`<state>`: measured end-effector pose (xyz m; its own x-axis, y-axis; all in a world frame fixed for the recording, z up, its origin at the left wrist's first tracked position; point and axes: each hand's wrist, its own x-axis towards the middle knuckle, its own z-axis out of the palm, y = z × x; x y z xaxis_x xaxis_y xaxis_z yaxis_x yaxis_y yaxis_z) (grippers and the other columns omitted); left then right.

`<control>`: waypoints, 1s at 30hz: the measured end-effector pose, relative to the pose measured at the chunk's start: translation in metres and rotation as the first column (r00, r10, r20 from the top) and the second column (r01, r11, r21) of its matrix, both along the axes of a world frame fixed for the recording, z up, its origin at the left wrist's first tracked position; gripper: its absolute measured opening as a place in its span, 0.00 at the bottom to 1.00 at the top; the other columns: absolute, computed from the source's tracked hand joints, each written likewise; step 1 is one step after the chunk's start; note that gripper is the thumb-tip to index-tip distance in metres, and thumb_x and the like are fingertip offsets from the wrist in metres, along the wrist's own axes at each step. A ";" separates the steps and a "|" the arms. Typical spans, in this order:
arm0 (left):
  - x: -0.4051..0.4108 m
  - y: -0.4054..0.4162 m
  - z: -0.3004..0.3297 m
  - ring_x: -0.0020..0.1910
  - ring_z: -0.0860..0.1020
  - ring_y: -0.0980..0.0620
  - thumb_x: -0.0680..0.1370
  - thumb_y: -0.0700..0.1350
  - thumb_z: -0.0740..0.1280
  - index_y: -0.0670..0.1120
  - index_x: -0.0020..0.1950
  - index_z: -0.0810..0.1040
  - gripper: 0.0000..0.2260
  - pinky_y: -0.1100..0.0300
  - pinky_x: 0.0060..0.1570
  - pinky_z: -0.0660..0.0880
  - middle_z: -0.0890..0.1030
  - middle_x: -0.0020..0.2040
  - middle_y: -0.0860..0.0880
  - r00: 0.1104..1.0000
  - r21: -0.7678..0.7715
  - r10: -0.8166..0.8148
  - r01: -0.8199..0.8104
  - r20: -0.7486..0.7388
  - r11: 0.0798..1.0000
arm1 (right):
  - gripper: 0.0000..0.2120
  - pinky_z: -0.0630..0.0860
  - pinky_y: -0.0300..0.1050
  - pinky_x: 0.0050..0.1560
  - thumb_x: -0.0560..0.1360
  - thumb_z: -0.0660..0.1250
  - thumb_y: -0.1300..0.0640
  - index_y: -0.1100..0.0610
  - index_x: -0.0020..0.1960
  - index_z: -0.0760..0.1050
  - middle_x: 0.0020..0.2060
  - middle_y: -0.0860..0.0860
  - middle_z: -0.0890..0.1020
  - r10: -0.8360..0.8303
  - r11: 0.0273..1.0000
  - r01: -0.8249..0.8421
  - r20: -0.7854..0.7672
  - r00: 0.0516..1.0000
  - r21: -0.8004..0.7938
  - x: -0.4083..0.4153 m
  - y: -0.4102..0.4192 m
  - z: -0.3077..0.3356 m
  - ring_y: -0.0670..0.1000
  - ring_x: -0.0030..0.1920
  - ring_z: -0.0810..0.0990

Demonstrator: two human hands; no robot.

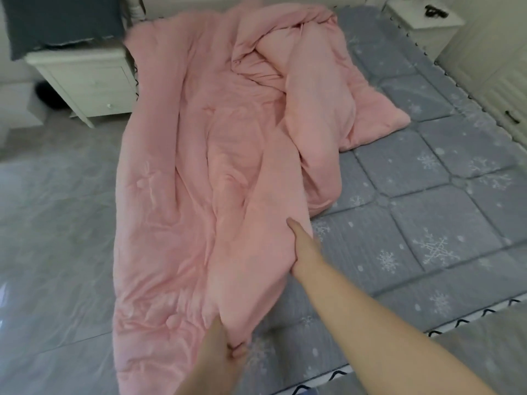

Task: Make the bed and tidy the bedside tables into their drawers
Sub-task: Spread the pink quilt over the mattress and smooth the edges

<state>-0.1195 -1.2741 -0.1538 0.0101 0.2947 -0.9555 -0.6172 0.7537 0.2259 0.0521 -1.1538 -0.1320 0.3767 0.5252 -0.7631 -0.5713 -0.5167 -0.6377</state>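
nearest, left hand pinching the near edge of the pink quilt, fingertips buried in fabric. farther right, right hand gripping the same edge, fingers hidden underneath. bunched along the grey mattress, left side. far-right bedside table cut off.

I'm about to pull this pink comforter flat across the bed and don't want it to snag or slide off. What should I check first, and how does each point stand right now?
1. Left hand grips the pink comforter's near edge: ok.
2. Right hand has a hold further along that edge: ok, thumb on top, fingers hidden under the fabric.
3. Comforter lies wholly on the bed: not ok, its left side hangs over the floor.
4. Comforter is untangled: not ok, the far part is bunched and folded near the head end.
5. Grey snowflake mattress cover is free of objects where the comforter will spread: ok.
6. Comforter is clear of the left bedside table: cannot tell.
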 end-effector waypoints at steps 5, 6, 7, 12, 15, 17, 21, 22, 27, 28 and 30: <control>0.002 0.027 0.044 0.26 0.67 0.50 0.66 0.48 0.74 0.41 0.46 0.73 0.16 0.62 0.26 0.62 0.73 0.27 0.46 0.837 0.131 -0.286 0.385 -0.466 0.914 | 0.31 0.71 0.40 0.58 0.66 0.74 0.65 0.51 0.67 0.71 0.60 0.48 0.77 0.055 0.974 -0.161 0.521 0.852 0.160 0.000 -0.042 0.042 0.49 0.58 0.76; 0.012 0.034 0.057 0.29 0.70 0.49 0.67 0.47 0.76 0.41 0.52 0.71 0.20 0.61 0.26 0.68 0.76 0.34 0.43 0.824 0.173 -0.290 0.417 -0.487 0.893 | 0.31 0.71 0.41 0.62 0.66 0.73 0.66 0.51 0.67 0.71 0.61 0.48 0.76 0.069 0.966 -0.194 0.551 0.832 0.172 -0.001 -0.051 0.050 0.49 0.60 0.75; 0.021 0.044 0.069 0.33 0.75 0.47 0.66 0.50 0.78 0.41 0.55 0.69 0.26 0.61 0.30 0.74 0.78 0.41 0.41 0.817 0.212 -0.297 0.445 -0.494 0.870 | 0.31 0.70 0.41 0.63 0.66 0.73 0.65 0.51 0.67 0.71 0.61 0.48 0.76 0.095 0.959 -0.232 0.580 0.809 0.166 -0.002 -0.059 0.054 0.49 0.61 0.75; 0.067 0.068 0.103 0.59 0.77 0.40 0.65 0.71 0.66 0.39 0.69 0.68 0.44 0.50 0.59 0.74 0.76 0.63 0.39 0.618 0.192 -0.580 0.754 -0.531 0.628 | 0.26 0.74 0.45 0.61 0.71 0.71 0.54 0.42 0.66 0.68 0.52 0.41 0.78 0.241 0.901 -0.416 0.650 0.721 0.126 -0.014 -0.095 0.087 0.48 0.56 0.77; 0.080 0.061 0.119 0.53 0.79 0.44 0.68 0.72 0.66 0.42 0.66 0.71 0.40 0.54 0.53 0.75 0.79 0.57 0.43 0.619 0.226 -0.673 0.781 -0.406 0.582 | 0.22 0.77 0.37 0.52 0.76 0.65 0.54 0.39 0.66 0.65 0.48 0.36 0.76 0.237 0.874 -0.441 0.612 0.755 0.206 -0.017 -0.118 0.105 0.39 0.49 0.78; 0.082 0.052 0.117 0.45 0.77 0.51 0.76 0.63 0.63 0.48 0.55 0.74 0.20 0.57 0.49 0.73 0.77 0.45 0.48 0.677 0.341 -0.703 0.727 -0.216 0.596 | 0.26 0.73 0.30 0.49 0.77 0.59 0.58 0.37 0.70 0.62 0.53 0.34 0.75 0.313 0.832 -0.513 0.583 0.750 0.213 -0.016 -0.134 0.105 0.35 0.52 0.77; 0.084 0.036 0.102 0.52 0.80 0.41 0.78 0.53 0.64 0.42 0.49 0.77 0.14 0.55 0.45 0.74 0.78 0.42 0.44 0.669 0.263 -0.588 0.732 -0.455 0.629 | 0.31 0.64 0.39 0.66 0.76 0.56 0.56 0.38 0.76 0.56 0.69 0.38 0.66 0.225 0.885 -0.357 0.396 0.890 0.299 -0.014 -0.144 0.081 0.41 0.64 0.69; 0.081 0.034 0.100 0.53 0.80 0.39 0.77 0.52 0.65 0.40 0.51 0.77 0.15 0.53 0.47 0.75 0.79 0.44 0.43 0.684 0.244 -0.554 0.707 -0.475 0.664 | 0.30 0.65 0.42 0.67 0.76 0.59 0.54 0.39 0.76 0.57 0.69 0.40 0.69 0.106 0.937 -0.192 0.285 0.953 0.292 -0.011 -0.140 0.070 0.43 0.64 0.71; 0.054 0.040 0.101 0.46 0.81 0.44 0.71 0.51 0.71 0.42 0.51 0.82 0.15 0.53 0.49 0.76 0.83 0.45 0.45 0.638 0.202 -0.644 0.759 -0.423 0.619 | 0.33 0.78 0.48 0.45 0.75 0.64 0.40 0.58 0.73 0.67 0.47 0.60 0.80 -0.177 0.981 0.193 -0.280 0.944 0.032 0.024 -0.112 0.036 0.57 0.44 0.81; 0.045 0.044 0.106 0.47 0.81 0.45 0.68 0.54 0.72 0.44 0.50 0.83 0.16 0.53 0.51 0.76 0.84 0.45 0.46 0.613 0.203 -0.657 0.780 -0.440 0.592 | 0.32 0.78 0.51 0.51 0.75 0.65 0.40 0.60 0.71 0.69 0.51 0.61 0.80 -0.184 0.976 0.214 -0.377 0.908 0.040 0.032 -0.104 0.037 0.58 0.49 0.81; 0.021 0.053 0.112 0.50 0.81 0.45 0.64 0.57 0.72 0.46 0.49 0.83 0.20 0.52 0.55 0.76 0.85 0.46 0.46 0.556 0.175 -0.699 0.822 -0.449 0.542 | 0.27 0.75 0.56 0.59 0.76 0.67 0.45 0.61 0.68 0.71 0.62 0.63 0.78 -0.228 0.957 0.284 -0.449 0.864 0.062 0.040 -0.084 0.035 0.60 0.59 0.78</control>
